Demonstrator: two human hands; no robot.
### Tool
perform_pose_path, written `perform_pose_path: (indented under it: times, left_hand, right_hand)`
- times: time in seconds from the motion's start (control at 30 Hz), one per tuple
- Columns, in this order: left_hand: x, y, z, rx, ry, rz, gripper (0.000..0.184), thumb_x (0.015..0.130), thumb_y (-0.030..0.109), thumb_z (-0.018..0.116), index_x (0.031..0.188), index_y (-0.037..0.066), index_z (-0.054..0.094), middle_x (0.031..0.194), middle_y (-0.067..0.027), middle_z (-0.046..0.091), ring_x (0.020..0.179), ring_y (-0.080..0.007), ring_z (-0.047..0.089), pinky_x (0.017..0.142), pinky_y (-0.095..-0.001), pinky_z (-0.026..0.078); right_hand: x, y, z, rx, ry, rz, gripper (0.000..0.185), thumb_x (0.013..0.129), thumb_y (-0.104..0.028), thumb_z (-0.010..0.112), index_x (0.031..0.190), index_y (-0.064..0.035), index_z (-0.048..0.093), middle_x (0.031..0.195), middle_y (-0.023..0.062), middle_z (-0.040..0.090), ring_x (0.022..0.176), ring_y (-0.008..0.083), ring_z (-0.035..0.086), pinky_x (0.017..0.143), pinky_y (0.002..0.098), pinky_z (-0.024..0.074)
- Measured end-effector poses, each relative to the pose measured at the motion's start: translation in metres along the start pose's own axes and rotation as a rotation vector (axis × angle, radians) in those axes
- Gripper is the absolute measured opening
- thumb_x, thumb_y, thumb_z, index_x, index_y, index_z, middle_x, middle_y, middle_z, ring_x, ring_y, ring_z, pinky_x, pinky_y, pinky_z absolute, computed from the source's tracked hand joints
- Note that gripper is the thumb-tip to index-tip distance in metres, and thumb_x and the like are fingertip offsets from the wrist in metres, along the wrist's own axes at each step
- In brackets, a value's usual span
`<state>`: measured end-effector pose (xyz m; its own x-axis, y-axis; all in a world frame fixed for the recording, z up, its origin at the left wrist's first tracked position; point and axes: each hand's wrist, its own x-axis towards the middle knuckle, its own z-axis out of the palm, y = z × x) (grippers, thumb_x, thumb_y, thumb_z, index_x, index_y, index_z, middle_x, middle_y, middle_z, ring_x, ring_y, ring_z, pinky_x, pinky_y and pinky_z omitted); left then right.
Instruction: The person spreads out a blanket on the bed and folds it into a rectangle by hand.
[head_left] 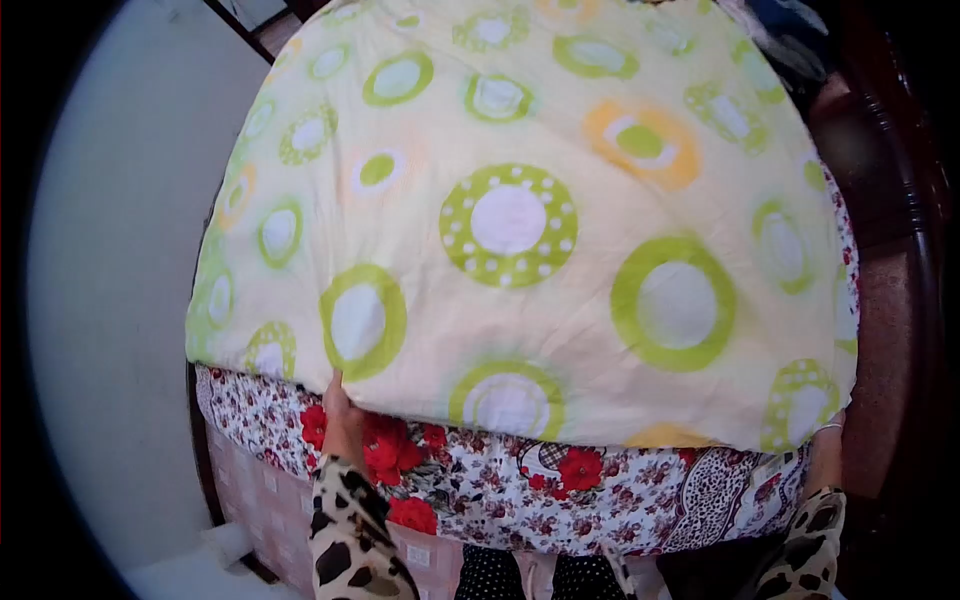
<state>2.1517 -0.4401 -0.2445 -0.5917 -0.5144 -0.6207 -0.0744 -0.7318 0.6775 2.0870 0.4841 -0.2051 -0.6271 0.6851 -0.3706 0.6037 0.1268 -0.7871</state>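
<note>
A cream blanket [400, 215] with green and orange ring patterns lies spread over the bed. My left hand [341, 400] is closed on its near edge, left of the middle, with the thumb on top and the other fingers hidden under the cloth. At the near right corner, my right hand [828, 424] grips the blanket's edge; most of its fingers are out of sight. Below that edge shows a white floral bedsheet [600, 505] with red flowers, hanging over the bed's near side.
Pink checked fabric [265, 510] covers the bed's side at lower left. A pale wall [120, 250] runs along the left. Dark wooden furniture [915, 180] stands at the right, and dark cloth [790, 35] lies at the far right corner. My dotted trouser legs [490, 575] touch the near side.
</note>
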Motion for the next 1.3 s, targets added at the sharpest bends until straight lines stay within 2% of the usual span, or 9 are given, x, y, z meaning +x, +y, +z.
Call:
perform_pose_path:
  times: [0.17,0.37,0.57,0.63,0.73,0.83,1.07,1.17,1.3]
  left_hand:
    - [-0.083,0.062,0.038,-0.001,-0.063,-0.022,0.041,0.085,0.026,0.04,0.114,-0.002,0.037,0.109,-0.0162,0.048,0.096,-0.0298,0.05,0.084,-0.0419,0.04]
    - [-0.192,0.103,0.053,0.041,-0.102,0.084,0.039,0.086,0.025,0.039,0.115,-0.001,0.037,0.111,-0.0174,0.047,0.095,-0.029,0.05,0.082,-0.0419,0.042]
    - [-0.237,0.059,0.011,-0.138,-0.165,-0.063,0.041,0.085,0.026,0.042,0.118,0.003,0.035,0.111,-0.0152,0.046,0.097,-0.0295,0.048,0.083,-0.0438,0.04]
    - [-0.23,0.038,-0.028,-0.038,-0.136,0.07,0.041,0.085,0.027,0.042,0.118,0.002,0.035,0.114,-0.0145,0.044,0.098,-0.0296,0.048,0.084,-0.0436,0.039]
    - [-0.252,0.006,-0.029,-0.033,0.039,-0.079,0.041,0.086,0.026,0.04,0.119,0.003,0.032,0.111,-0.0143,0.046,0.097,-0.029,0.048,0.082,-0.0443,0.04]
    - [-0.242,-0.023,-0.069,0.071,0.127,-0.03,0.041,0.086,0.025,0.039,0.12,0.004,0.031,0.11,-0.0148,0.046,0.095,-0.0292,0.05,0.08,-0.0444,0.042]
    - [-0.264,-0.034,-0.103,0.125,0.157,-0.027,0.039,0.086,0.023,0.04,0.117,0.0,0.032,0.103,-0.0161,0.049,0.089,-0.0293,0.052,0.075,-0.0402,0.045]
    - [-0.259,-0.042,-0.1,0.209,0.311,-0.037,0.039,0.085,0.023,0.041,0.116,0.0,0.033,0.104,-0.0157,0.048,0.089,-0.0285,0.053,0.076,-0.0389,0.046]
    - [-0.236,-0.059,-0.115,0.404,0.307,-0.036,0.037,0.084,0.025,0.043,0.11,-0.001,0.04,0.091,-0.0152,0.053,0.073,-0.0254,0.056,0.057,-0.0365,0.046]
  right_hand:
    - [-0.007,-0.114,-0.022,0.199,0.031,-0.241,0.03,0.075,-0.018,0.047,0.098,0.0002,0.051,0.076,0.0137,0.058,0.066,0.0289,0.056,0.061,0.0395,0.0449]
    - [-0.076,-0.218,-0.135,0.472,0.033,-0.487,0.029,0.075,-0.018,0.047,0.097,-0.0001,0.051,0.074,0.0132,0.058,0.064,0.0286,0.055,0.059,0.0393,0.0448]
    - [-0.106,-0.106,-0.229,0.542,0.143,-0.301,0.028,0.075,-0.018,0.047,0.096,-0.0005,0.051,0.073,0.0127,0.057,0.062,0.0282,0.055,0.058,0.0391,0.0447]
    - [-0.105,-0.043,-0.242,0.551,0.186,-0.171,0.027,0.075,-0.018,0.047,0.096,-0.0006,0.051,0.072,0.0125,0.057,0.062,0.0281,0.055,0.057,0.039,0.0447]
    - [-0.103,0.036,-0.246,0.581,0.236,-0.009,0.027,0.076,-0.018,0.046,0.096,-0.0008,0.052,0.071,0.0123,0.057,0.061,0.028,0.055,0.056,0.0389,0.0447]
    - [-0.101,0.089,-0.245,0.583,0.267,0.107,0.026,0.076,-0.018,0.046,0.095,-0.0009,0.052,0.07,0.012,0.057,0.06,0.0278,0.055,0.056,0.0388,0.0447]
    - [-0.087,0.138,-0.236,0.569,0.283,0.228,0.025,0.076,-0.017,0.046,0.094,-0.0013,0.052,0.068,0.0115,0.057,0.058,0.0274,0.055,0.054,0.0385,0.0446]
    - [-0.075,0.154,-0.233,0.53,0.272,0.262,0.025,0.076,-0.017,0.045,0.094,-0.0015,0.052,0.067,0.0112,0.057,0.057,0.0273,0.054,0.053,0.0384,0.0445]
    - [-0.071,0.174,-0.214,0.464,0.233,0.336,0.024,0.076,-0.017,0.045,0.093,-0.0017,0.052,0.066,0.0109,0.057,0.056,0.027,0.054,0.052,0.0383,0.0445]
